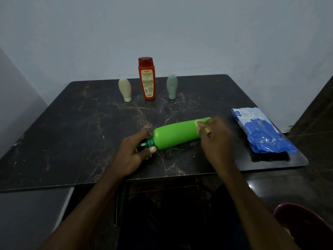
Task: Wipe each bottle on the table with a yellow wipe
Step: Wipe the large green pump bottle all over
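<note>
- A green bottle [175, 135] lies on its side near the front middle of the dark, marble-patterned desk [72, 123]. Its dark green cap end points to the left and towards the person, and its base points right and away.
- The left grip [134, 152] holds the bottle at the neck. The thumb and fingers are curled round the cap, with the thumb tip against the bottle's shoulder.
- The right grip [216, 138] is over the base end of the bottle, its fingers curled round a yellow wipe [198, 122] and pressing it against the green plastic. Only small patches of the wipe show past the fingers, and this hand is a little blurred.
- Three more bottles stand in a row near the far edge of the desk, apart from one another:
  - a cream squeeze tube [124, 89] standing on its cap, on the left
  - a taller red-orange bottle [146, 80] with a red cap, upright in the middle with its printed label facing the camera
  - a grey-green squeeze tube [172, 86] standing on its cap, on the right
- A blue and white pack of wipes [261, 130] lies flat near the right edge of the desk, close to the right grip but not touching it.
- The rim of a dark red chair [302, 222] shows at the lower right, below the level of the desk.
</note>
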A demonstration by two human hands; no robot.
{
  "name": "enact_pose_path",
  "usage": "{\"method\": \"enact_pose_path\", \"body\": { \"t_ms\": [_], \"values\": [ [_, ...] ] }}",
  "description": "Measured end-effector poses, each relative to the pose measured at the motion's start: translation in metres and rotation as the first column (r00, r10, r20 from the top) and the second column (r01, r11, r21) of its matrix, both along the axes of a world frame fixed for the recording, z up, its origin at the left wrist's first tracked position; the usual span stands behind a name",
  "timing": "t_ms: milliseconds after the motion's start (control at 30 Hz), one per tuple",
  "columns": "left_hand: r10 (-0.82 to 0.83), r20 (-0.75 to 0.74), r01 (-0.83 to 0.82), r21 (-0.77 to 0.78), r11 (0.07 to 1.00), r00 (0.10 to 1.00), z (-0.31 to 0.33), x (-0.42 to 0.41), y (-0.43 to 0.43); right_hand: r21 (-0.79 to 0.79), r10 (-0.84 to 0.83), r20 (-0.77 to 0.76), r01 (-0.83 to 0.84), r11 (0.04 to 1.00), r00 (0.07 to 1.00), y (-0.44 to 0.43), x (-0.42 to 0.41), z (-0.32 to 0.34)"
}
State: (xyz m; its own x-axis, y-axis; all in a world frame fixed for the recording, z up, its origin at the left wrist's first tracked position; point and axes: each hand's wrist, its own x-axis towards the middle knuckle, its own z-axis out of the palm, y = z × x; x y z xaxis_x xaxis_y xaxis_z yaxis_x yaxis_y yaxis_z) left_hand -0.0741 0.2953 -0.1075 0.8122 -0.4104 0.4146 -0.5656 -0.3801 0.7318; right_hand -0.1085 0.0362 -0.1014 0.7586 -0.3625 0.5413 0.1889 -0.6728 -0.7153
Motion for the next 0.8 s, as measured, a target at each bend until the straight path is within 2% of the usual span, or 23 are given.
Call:
{"method": "enact_pose_path", "body": {
  "t_ms": [67,200,267,433,500,633,700,800],
  "values": [
    [-0.002,-0.004,0.002,-0.003,1.0,1.0,0.0,0.0,0.0,-0.058,0.072,0.005,-0.072,0.996,0.997,0.006,-0.006,-0.008],
    [0.002,-0.015,-0.002,0.007,1.0,1.0,-0.001,0.0,0.0,0.063,-0.101,-0.033,0.103,0.993,0.994,-0.03,-0.003,-0.016],
    [0.003,-0.015,-0.002,0.016,1.0,1.0,0.0,0.001,0.001,0.075,-0.139,-0.038,0.141,0.987,0.99,-0.038,0.006,-0.01],
    [0.003,-0.003,-0.003,0.015,1.0,1.0,0.002,0.0,0.0,-0.024,0.029,-0.016,-0.029,0.999,0.999,-0.001,0.004,-0.001],
    [0.004,-0.009,-0.004,0.018,1.0,1.0,0.002,0.0,0.0,-0.006,0.047,0.001,-0.047,0.999,0.999,-0.004,-0.004,-0.009],
    [0.009,-0.007,-0.009,0.023,1.0,1.0,0.0,0.001,0.0,0.124,-0.132,-0.036,0.136,0.983,0.991,-0.038,0.003,-0.013],
    [0.019,0.004,-0.02,0.028,0.999,1.0,0.0,0.002,0.001,0.159,-0.168,-0.056,0.175,0.972,0.984,-0.038,0.011,-0.007],
    [0.022,0.018,-0.023,0.026,0.999,1.0,0.0,0.003,0.001,0.07,-0.024,-0.012,0.025,0.997,1.0,-0.006,0.008,-0.002]
  ]
}}
